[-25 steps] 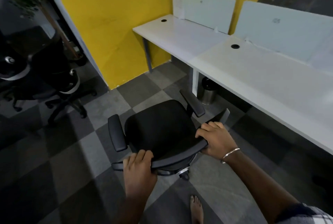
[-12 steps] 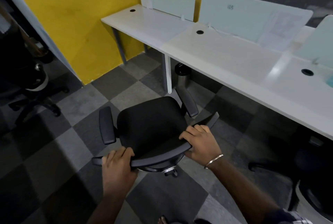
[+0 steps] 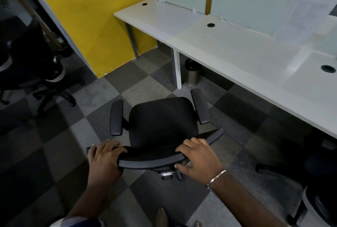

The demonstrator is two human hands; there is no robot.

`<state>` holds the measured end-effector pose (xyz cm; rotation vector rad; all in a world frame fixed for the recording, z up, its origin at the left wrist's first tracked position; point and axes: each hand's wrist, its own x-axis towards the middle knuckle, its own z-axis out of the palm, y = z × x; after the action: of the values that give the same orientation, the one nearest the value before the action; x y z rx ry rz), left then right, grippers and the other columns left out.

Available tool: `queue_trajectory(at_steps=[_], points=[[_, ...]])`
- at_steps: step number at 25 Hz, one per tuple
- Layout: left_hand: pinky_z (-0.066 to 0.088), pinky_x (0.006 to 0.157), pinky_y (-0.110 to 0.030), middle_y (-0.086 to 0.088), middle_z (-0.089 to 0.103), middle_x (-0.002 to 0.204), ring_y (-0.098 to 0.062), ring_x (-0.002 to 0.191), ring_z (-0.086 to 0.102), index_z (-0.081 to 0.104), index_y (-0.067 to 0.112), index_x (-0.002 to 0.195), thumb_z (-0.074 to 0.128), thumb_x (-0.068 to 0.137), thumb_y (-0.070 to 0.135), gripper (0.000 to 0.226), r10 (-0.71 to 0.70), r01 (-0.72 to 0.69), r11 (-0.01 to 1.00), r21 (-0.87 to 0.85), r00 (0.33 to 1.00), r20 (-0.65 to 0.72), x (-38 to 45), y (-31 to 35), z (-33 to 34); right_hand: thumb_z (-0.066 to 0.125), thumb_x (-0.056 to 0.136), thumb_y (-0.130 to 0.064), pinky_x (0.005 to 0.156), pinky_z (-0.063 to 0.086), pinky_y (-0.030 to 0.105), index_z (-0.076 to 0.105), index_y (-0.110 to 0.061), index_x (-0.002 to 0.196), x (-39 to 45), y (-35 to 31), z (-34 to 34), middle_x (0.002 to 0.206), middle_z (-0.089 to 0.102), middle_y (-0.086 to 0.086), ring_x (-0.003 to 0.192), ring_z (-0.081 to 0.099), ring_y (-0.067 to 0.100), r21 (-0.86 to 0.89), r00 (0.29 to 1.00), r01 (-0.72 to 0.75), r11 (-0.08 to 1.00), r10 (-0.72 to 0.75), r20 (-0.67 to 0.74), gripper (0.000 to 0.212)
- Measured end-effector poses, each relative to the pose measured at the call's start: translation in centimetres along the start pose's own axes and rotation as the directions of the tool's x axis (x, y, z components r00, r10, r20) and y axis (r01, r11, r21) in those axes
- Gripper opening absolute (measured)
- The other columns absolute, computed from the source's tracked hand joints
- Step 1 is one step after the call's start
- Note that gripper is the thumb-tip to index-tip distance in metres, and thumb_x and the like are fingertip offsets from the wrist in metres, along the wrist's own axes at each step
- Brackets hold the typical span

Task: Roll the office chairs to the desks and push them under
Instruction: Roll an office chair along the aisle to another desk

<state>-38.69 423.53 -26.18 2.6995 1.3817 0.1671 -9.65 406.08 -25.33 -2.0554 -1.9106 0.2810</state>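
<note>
A black office chair (image 3: pixel 160 119) with two armrests stands on the checkered carpet in front of me, its seat facing the desks. My left hand (image 3: pixel 104 155) grips the left end of the backrest's top edge. My right hand (image 3: pixel 198 155) grips the right part of the same edge, thumb underneath. A row of white desks (image 3: pixel 237 47) with pale divider panels runs from the yellow wall to the right edge. The chair stands short of the desk edge, roughly facing the white leg between the first two desks.
A steel waste bin (image 3: pixel 193 72) stands under the desk behind the white desk leg (image 3: pixel 176 69). Another black chair (image 3: pixel 36 73) sits at the left by the yellow wall (image 3: pixel 87 16). A third dark chair (image 3: pixel 313 172) is at the right, by the desk. My bare foot (image 3: pixel 162 216) shows below.
The chair has turned so its seat faces the desks more squarely, and the view has swung back to the left. Both hands keep their grip on the backrest.
</note>
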Motion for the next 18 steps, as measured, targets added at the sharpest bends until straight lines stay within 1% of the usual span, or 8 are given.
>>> queue_trajectory(at_steps=[1,3,5,8,11,13,15,18], points=[[0.029,0.112,-0.066,0.001,0.069,0.118,-0.033,0.122,0.060,0.078,0.030,0.100,0.096,0.061,0.016,0.045,0.013,-0.013,1.000,0.003,1.000,0.011,0.1,-0.2,-0.2,0.059,0.081,-0.061,0.091,0.041,0.031,0.068,-0.029,0.113,0.0,-0.4,-0.1,0.103,0.061,-0.012,0.098,0.053,0.011,0.005,1.000,-0.013,1.000,0.013,0.000,0.047],[0.032,0.110,-0.062,0.003,0.070,0.115,-0.032,0.115,0.064,0.078,0.032,0.100,0.097,0.059,0.015,0.048,0.052,-0.052,0.999,-0.006,0.998,0.024,0.2,-0.7,-0.5,0.064,0.075,-0.060,0.086,0.041,0.030,0.071,-0.027,0.102,-0.1,-1.0,-0.1,0.095,0.063,-0.011,0.094,0.056,0.012,0.013,1.000,-0.010,1.000,0.010,-0.002,0.043],[0.033,0.108,-0.057,0.003,0.071,0.113,-0.030,0.111,0.066,0.078,0.034,0.100,0.097,0.056,0.014,0.052,0.085,-0.083,0.996,-0.038,0.996,0.032,0.6,-1.6,-0.7,0.066,0.071,-0.062,0.079,0.047,0.032,0.069,-0.027,0.088,0.1,-1.4,0.2,0.084,0.062,-0.012,0.084,0.059,0.012,-0.006,0.999,0.017,1.000,-0.017,-0.046,0.040],[0.035,0.109,-0.059,0.003,0.072,0.115,-0.030,0.111,0.066,0.080,0.033,0.102,0.096,0.058,0.015,0.050,0.136,-0.133,0.989,-0.064,0.989,0.056,2.9,-3.7,-1.3,0.064,0.068,-0.080,0.063,0.047,0.029,0.063,-0.030,0.075,1.0,-2.2,0.9,0.073,0.056,-0.014,0.069,0.057,0.010,-0.081,0.990,0.013,0.997,-0.025,-0.140,0.051],[0.041,0.102,-0.054,0.002,0.070,0.110,-0.029,0.101,0.065,0.080,0.032,0.102,0.095,0.061,0.014,0.047,0.221,-0.216,0.973,-0.083,0.974,0.051,6.4,-5.7,-1.6,0.056,0.068,-0.093,0.055,0.044,0.031,0.059,-0.029,0.073,2.3,-3.2,1.7,0.074,0.052,-0.011,0.065,0.053,0.012,-0.148,0.977,-0.053,0.988,0.020,-0.214,0.065],[0.040,0.098,-0.048,0.003,0.067,0.104,-0.026,0.096,0.062,0.079,0.031,0.102,0.094,0.064,0.015,0.044,0.290,-0.285,0.953,-0.101,0.956,0.041,9.2,-6.7,-1.5,0.053,0.074,-0.094,0.056,0.045,0.032,0.059,-0.029,0.075,3.4,-3.9,2.3,0.078,0.052,-0.010,0.069,0.053,0.014,-0.144,0.967,-0.084,0.986,0.046,-0.249,0.066],[0.038,0.096,-0.042,0.004,0.065,0.099,-0.023,0.093,0.059,0.079,0.031,0.102,0.093,0.067,0.017,0.040,0.330,-0.325,0.938,-0.119,0.944,0.022,12.4,-7.0,-1.3,0.049,0.081,-0.092,0.057,0.044,0.032,0.059,-0.031,0.076,4.6,-4.1,2.3,0.078,0.051,-0.012,0.071,0.053,0.012,-0.088,0.959,-0.149,0.985,0.122,-0.257,0.062],[0.041,0.095,-0.043,0.003,0.062,0.094,-0.024,0.089,0.058,0.079,0.030,0.101,0.090,0.068,0.018,0.037,0.384,-0.377,0.919,-0.117,0.923,0.039,17.1,-6.5,-1.0,0.041,0.088,-0.089,0.055,0.040,0.031,0.058,-0.031,0.076,7.2,-3.5,1.6,0.076,0.050,-0.012,0.071,0.054,0.008,-0.077,0.921,-0.308,0.948,0.277,-0.272,0.061]])
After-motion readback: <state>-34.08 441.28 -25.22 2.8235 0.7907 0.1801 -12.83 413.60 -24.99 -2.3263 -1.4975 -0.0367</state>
